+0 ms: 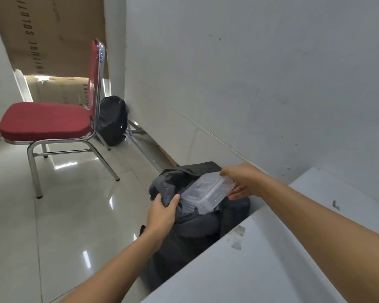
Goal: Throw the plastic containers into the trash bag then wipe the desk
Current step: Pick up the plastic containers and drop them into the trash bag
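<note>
1. Lower centre of frame, beside the table [271,259]: left hand [162,213], fingers curled, grips trash bag [195,230] rim.
2. Right hand [238,182] pinches plastic container [207,192], tilted over bag mouth.
3. Advice: hold mouth wide; release low.

Red chair [45,121], glossy tiled floor [74,215], white wall [249,73]

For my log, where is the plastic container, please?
In the head view, the plastic container is lower centre, held by the right hand over the trash bag, beside the desk.
</note>
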### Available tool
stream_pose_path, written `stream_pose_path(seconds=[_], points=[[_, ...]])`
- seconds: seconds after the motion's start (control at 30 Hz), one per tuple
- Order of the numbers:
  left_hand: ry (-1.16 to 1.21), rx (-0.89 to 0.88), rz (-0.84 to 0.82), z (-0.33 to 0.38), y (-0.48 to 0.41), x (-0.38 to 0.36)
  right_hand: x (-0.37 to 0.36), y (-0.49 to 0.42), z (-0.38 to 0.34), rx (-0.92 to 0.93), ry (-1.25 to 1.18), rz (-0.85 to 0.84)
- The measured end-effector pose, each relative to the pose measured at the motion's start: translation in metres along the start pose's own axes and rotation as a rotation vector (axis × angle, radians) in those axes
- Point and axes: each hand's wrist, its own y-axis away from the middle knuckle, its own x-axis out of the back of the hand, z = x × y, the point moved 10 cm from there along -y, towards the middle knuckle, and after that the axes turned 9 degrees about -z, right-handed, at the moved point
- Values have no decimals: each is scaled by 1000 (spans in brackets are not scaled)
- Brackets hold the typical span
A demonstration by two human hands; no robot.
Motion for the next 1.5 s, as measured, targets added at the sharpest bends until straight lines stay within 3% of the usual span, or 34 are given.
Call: stream_pose_path(seconds=[0.23,0.4,0.63,0.9,1.2,1.37,1.5], points=[[101,-80,-32,22,4,-7,-45,-31,1,-51,-28,-131],[131,-46,-103,31,10,-7,-37,-14,-2,33,160,-64],[-7,99,-328,58,66,-12,27,94,-22,275,-49,43],[-223,-109,-312,133,170,-11,88,245,44,324,-72,81],[-423,-153,-531,131,282,-95,102,358,132,263,10,128],[-621,-115,-414,99,299,-113,81,384,166,187,163,77],[-736,-218,-268,86,305,-116,73,393,180,188,115,74]])
